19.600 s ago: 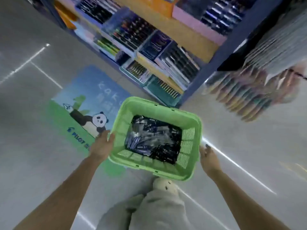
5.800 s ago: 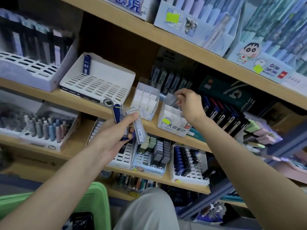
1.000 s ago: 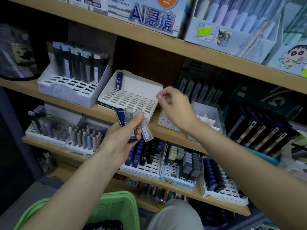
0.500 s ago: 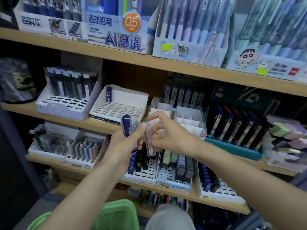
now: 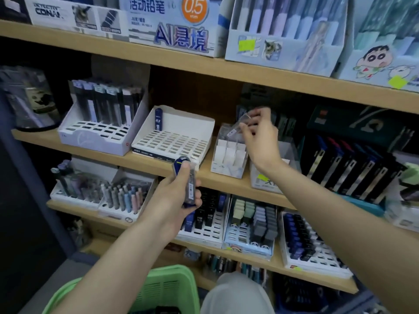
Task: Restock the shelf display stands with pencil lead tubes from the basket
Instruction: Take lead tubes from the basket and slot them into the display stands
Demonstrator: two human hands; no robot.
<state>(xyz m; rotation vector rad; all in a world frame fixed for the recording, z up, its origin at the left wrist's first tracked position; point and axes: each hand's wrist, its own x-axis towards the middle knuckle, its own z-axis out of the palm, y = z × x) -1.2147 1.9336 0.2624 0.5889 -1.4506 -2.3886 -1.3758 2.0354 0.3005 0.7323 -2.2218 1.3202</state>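
Faces a wooden shelf (image 5: 156,164), with a green basket (image 5: 172,288) low in front. Finds on it a white slotted stand (image 5: 172,143) and, just right, a clear divided stand (image 5: 229,155). Grips a bunch of lead tubes (image 5: 190,184) in the curled left hand (image 5: 170,202); pinches one clear tube (image 5: 237,129) in the right hand (image 5: 263,141) above the clear stand

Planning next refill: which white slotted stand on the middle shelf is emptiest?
The right stand, holding one blue tube; the left stand has a row of dark tubes.
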